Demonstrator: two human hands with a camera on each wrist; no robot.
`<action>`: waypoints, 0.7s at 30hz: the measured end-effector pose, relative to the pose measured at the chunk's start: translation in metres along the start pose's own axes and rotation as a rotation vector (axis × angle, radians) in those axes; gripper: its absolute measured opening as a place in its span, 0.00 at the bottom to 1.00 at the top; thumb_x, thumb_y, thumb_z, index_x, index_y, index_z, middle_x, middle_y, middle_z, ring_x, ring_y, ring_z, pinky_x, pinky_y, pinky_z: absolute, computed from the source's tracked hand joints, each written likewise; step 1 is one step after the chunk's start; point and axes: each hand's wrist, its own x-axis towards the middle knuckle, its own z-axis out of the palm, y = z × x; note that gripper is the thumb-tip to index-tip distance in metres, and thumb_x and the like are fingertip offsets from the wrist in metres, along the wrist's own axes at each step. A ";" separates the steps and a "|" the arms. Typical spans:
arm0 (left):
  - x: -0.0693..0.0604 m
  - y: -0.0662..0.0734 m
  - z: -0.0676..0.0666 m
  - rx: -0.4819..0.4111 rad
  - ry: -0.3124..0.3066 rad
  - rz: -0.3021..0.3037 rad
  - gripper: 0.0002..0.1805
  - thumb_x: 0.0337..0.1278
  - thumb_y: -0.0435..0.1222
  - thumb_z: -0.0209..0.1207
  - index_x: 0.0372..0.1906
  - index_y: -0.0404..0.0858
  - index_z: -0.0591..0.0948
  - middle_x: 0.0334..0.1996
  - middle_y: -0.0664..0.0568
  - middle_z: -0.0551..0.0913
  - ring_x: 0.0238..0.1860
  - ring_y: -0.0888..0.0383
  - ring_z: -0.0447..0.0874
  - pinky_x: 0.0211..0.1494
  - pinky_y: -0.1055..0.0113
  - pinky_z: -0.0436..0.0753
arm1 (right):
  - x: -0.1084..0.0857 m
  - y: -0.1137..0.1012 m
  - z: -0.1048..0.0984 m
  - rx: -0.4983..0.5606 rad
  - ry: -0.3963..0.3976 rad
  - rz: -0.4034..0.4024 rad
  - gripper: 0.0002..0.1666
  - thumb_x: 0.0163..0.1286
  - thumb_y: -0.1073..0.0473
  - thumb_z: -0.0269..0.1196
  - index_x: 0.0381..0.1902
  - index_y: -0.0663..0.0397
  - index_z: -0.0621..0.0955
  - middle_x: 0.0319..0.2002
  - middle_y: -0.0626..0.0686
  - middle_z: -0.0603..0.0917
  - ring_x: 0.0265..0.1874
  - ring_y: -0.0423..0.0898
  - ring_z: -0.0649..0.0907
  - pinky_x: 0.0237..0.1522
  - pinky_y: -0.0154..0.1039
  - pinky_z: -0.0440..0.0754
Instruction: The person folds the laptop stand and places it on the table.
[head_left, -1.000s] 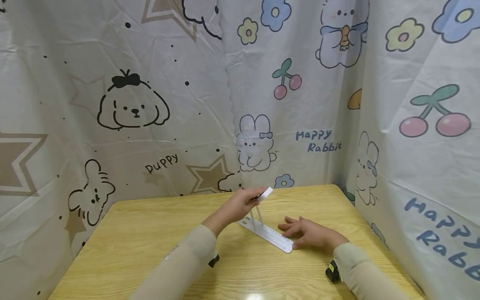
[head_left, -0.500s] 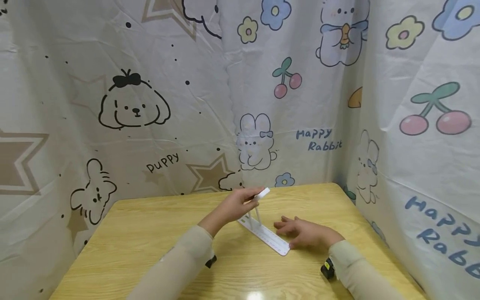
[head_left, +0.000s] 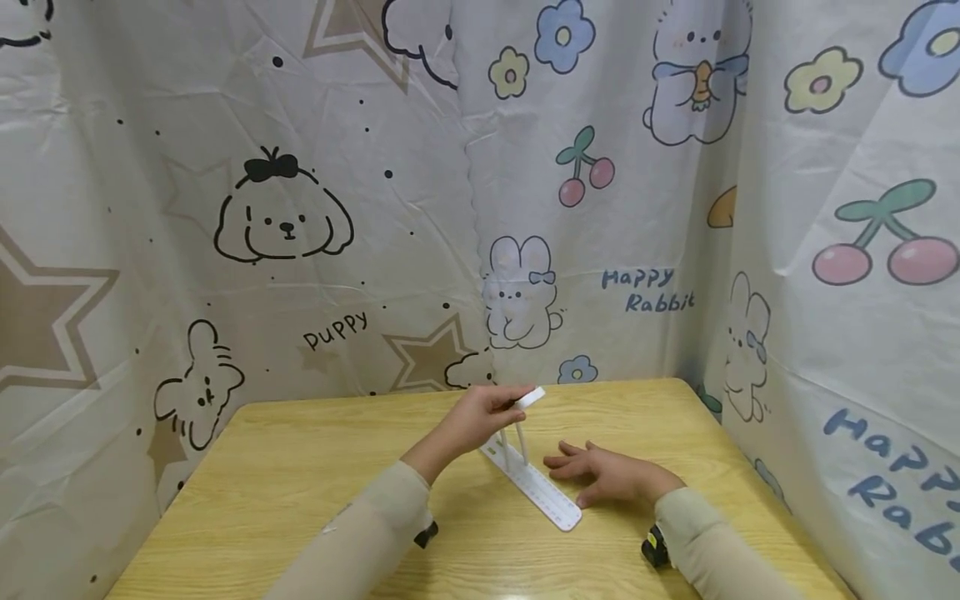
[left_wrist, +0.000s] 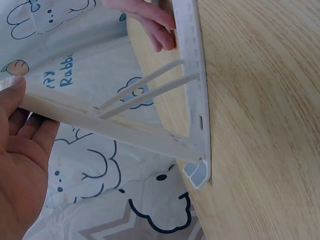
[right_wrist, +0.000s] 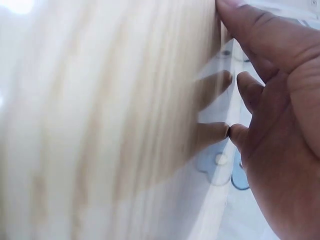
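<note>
A white folding stand (head_left: 542,493) stands on the table, its long slotted base flat and its upper arm (left_wrist: 127,131) raised at an angle. Two thin struts (left_wrist: 150,91) join arm and base. My left hand (head_left: 478,421) grips the free end of the raised arm, with the thumb on one side and fingers on the other. My right hand (head_left: 613,477) rests on the table to the right of the base, fingers spread. Its thumb lies close to the base's near end; whether they touch, I cannot tell. Nothing is held in the right hand (right_wrist: 280,115).
The wooden table (head_left: 315,483) has a glossy surface that reflects light. Behind it and to the right hang printed curtains (head_left: 360,225) close to the table's edges. A small black device (head_left: 655,546) is strapped at the right wrist.
The base has turned slightly, its near end swinging left and toward me. My right hand has shifted a little left, while my left hand keeps its grip. The head view has tilted slightly.
</note>
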 end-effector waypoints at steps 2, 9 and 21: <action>-0.002 0.000 -0.002 -0.019 -0.005 -0.006 0.24 0.68 0.33 0.64 0.67 0.47 0.80 0.62 0.50 0.83 0.55 0.60 0.86 0.55 0.70 0.85 | 0.002 -0.002 0.003 -0.008 -0.003 -0.018 0.38 0.65 0.52 0.70 0.72 0.51 0.75 0.78 0.49 0.66 0.81 0.64 0.49 0.75 0.74 0.32; -0.008 0.002 -0.012 -0.058 -0.027 -0.034 0.24 0.67 0.31 0.64 0.66 0.48 0.82 0.62 0.49 0.83 0.59 0.56 0.84 0.59 0.66 0.85 | 0.008 -0.013 0.011 -0.001 -0.016 -0.042 0.38 0.65 0.50 0.70 0.72 0.49 0.75 0.78 0.49 0.66 0.81 0.64 0.50 0.74 0.74 0.30; -0.022 -0.007 -0.022 -0.149 -0.028 -0.092 0.24 0.67 0.29 0.64 0.64 0.50 0.83 0.61 0.49 0.84 0.59 0.56 0.84 0.59 0.62 0.85 | 0.020 -0.031 0.032 -0.054 0.030 -0.067 0.43 0.61 0.48 0.73 0.73 0.51 0.74 0.78 0.52 0.65 0.81 0.63 0.49 0.75 0.73 0.32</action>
